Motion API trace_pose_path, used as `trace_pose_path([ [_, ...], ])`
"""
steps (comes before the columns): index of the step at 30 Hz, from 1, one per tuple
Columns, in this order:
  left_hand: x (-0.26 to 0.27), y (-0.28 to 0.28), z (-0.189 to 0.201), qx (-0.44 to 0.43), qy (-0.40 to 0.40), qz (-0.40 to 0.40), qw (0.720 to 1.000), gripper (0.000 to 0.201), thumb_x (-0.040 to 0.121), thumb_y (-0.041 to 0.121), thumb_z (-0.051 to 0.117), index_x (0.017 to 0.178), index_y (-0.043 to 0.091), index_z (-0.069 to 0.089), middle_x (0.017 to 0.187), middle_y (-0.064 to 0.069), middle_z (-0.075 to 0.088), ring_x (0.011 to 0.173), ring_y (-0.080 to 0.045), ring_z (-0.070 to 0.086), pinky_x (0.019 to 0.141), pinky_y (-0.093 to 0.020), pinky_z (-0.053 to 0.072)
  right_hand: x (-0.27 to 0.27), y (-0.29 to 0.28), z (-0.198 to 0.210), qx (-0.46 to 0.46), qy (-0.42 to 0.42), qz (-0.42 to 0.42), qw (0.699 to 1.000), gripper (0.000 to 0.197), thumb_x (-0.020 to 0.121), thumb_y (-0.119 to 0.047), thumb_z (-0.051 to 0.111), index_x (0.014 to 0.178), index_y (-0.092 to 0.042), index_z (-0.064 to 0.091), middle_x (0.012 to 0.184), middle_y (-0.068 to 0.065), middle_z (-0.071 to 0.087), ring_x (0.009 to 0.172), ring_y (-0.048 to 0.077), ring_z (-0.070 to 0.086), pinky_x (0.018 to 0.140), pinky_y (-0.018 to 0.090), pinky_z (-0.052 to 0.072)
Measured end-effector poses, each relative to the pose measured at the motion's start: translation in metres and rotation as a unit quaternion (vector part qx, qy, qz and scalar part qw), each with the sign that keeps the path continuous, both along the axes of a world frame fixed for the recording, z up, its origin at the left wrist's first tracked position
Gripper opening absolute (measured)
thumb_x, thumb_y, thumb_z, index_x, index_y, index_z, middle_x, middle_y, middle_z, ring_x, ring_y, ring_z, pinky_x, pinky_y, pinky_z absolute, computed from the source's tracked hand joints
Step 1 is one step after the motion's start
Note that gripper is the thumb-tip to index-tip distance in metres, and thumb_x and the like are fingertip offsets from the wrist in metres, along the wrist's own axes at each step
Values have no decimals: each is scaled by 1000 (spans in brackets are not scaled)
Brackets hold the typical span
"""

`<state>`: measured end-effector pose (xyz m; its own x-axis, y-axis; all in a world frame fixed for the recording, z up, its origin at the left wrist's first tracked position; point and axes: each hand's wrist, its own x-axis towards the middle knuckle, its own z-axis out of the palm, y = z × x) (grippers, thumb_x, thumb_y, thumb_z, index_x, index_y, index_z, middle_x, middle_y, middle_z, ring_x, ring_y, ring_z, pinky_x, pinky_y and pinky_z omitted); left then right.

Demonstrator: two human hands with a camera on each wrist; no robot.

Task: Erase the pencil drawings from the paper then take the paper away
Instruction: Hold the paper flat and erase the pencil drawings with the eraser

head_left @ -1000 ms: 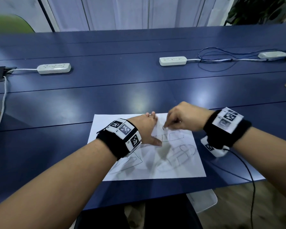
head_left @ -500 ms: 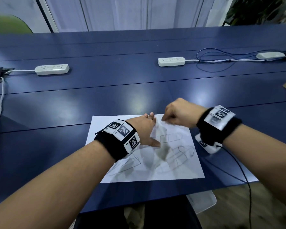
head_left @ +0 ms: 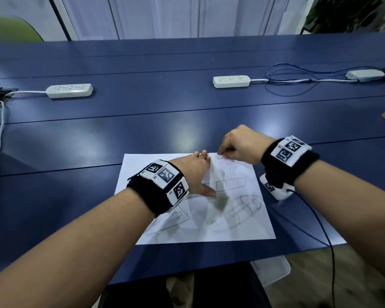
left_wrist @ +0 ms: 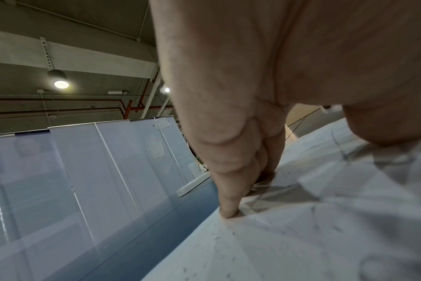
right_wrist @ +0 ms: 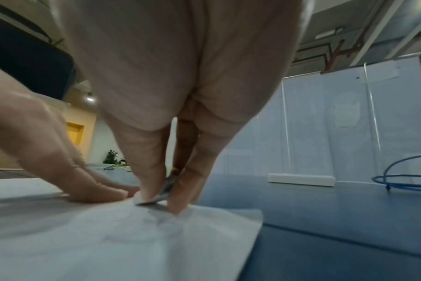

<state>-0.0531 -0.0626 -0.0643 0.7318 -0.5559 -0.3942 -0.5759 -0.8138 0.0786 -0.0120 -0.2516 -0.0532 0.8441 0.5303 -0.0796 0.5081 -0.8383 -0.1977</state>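
Over at nine o'clock a white power strip (head_left: 69, 90) sits on the blue tabletop (head_left: 53, 141), cable trailing off the edge. Dead centre lies the paper (head_left: 242, 225), pencil drawings (head_left: 238, 210) showing across its near half. The left hand (head_left: 195, 174) is flat on the sheet, fingers straight and pressed together, tips down near the twelve o'clock edge, thumb out toward three. Just beside it, the right hand (head_left: 240, 144) pinches an eraser (right_wrist: 162, 192) between thumb and fingers, its end touching the paper near the far right corner. At one o'clock, a second power strip (head_left: 231, 81), and blue wires (head_left: 291, 74) looping beyond it.
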Motion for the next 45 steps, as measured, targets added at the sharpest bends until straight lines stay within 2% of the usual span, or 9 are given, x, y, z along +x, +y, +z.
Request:
trace_pose_path([
  [7,1,0,-3,-5,2,13,1000,110,80,62,62,153,2,5,161,-12,-1,148,-27,9,118,-33,18,-43,-10,4,13,82,78,993,18,79,-20,69,94,-28,74,90,-11,69,72,2,60,67,5,37],
  [13,0,-2,0,7,8,5,1000,109,81,63,61,153,2,4,161,-13,0,148,-28,9,119,-35,18,2,-1,1,-6,-10,5,1000,20,80,-17,65,96,-23,74,95,-3,74,88,15,66,74,12,37],
  [19,2,-2,-3,5,8,9,1000,110,81,63,60,153,3,3,161,-13,-3,149,-27,7,119,-34,16,-43,-14,3,31,70,84,993,16,77,-21,70,91,-28,75,88,-11,70,70,-2,53,66,0,33],
  [23,1,-1,-2,4,7,5,1000,109,82,63,60,153,2,4,161,-13,-3,148,-27,7,119,-35,17,-21,-12,0,16,23,50,998,19,78,-17,67,94,-25,75,92,-6,72,79,7,63,68,1,31],
  [26,0,0,-1,11,5,-1,1000,109,82,64,58,153,2,4,161,-13,-2,148,-28,8,119,-36,18,2,-7,0,5,-8,16,1000,20,79,-15,65,95,-21,75,95,-1,73,88,17,65,75,11,35],
  [31,1,-2,-3,9,10,7,1000,109,82,63,59,153,3,3,161,-12,-4,149,-27,6,120,-35,16,-37,-18,2,21,56,78,995,17,78,-20,69,92,-27,75,89,-12,70,68,-6,53,68,4,36],
  [34,0,-2,-2,12,11,6,1000,109,83,63,59,153,3,1,161,-12,-4,149,-27,5,120,-34,15,-37,-17,3,9,61,86,994,17,78,-19,69,92,-27,75,88,-10,70,69,-2,56,69,7,38],
  [39,-1,-1,1,12,13,-2,1000,107,83,62,58,154,6,1,161,-13,-3,149,-28,6,119,-35,15,2,-7,1,-6,-8,24,1000,20,79,-15,65,95,-22,75,93,-1,72,84,18,65,72,14,35],
  [45,1,-6,2,27,16,2,1000,107,83,60,60,154,6,1,161,-12,-4,149,-28,5,118,-34,14,-39,-14,2,15,64,82,994,17,78,-21,69,93,-28,75,86,-10,68,64,-8,53,65,2,34],
])
